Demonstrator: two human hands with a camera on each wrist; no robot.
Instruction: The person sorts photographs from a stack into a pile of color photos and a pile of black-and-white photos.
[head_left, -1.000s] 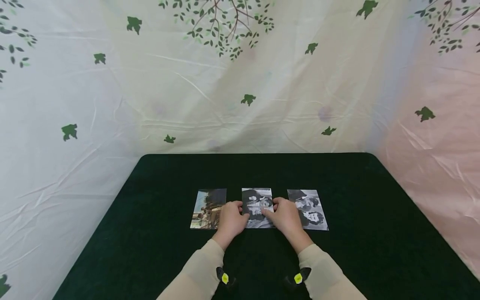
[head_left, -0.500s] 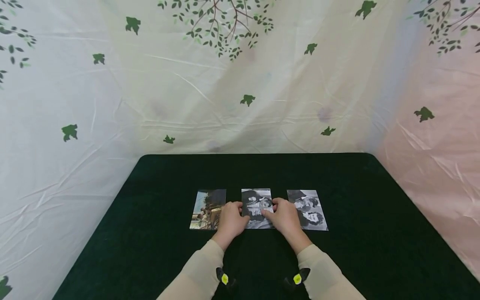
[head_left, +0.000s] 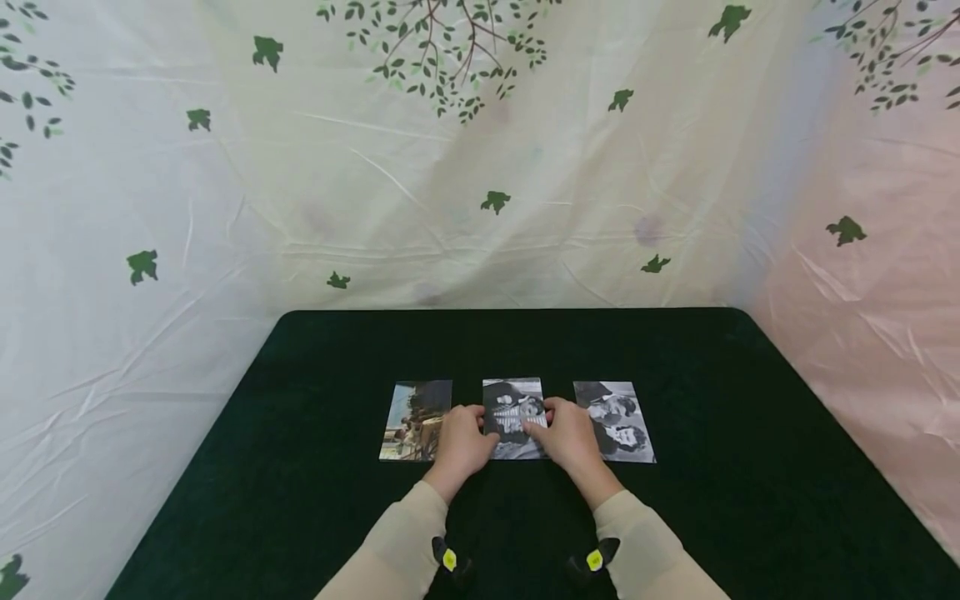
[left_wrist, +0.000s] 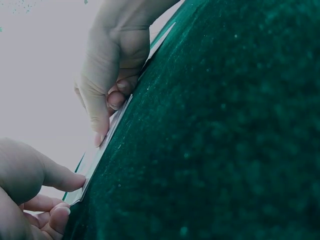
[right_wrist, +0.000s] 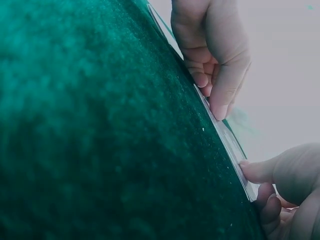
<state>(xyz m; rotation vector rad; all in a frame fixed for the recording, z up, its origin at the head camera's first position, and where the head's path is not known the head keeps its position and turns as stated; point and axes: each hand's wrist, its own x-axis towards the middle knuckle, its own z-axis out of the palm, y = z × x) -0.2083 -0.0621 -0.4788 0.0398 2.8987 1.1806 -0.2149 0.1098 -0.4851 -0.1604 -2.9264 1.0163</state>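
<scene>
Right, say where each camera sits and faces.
Head: on the head, facing forward-down at the middle rectangular monochrome print on dark-green cloth; left hand, right hand, beige sleeves show.
Left wrist: worn there, facing the print; left hand low left, right hand above.
Right wrist: worn there, facing the print; right hand low right, left hand above.
Wrist views share both hands.
</scene>
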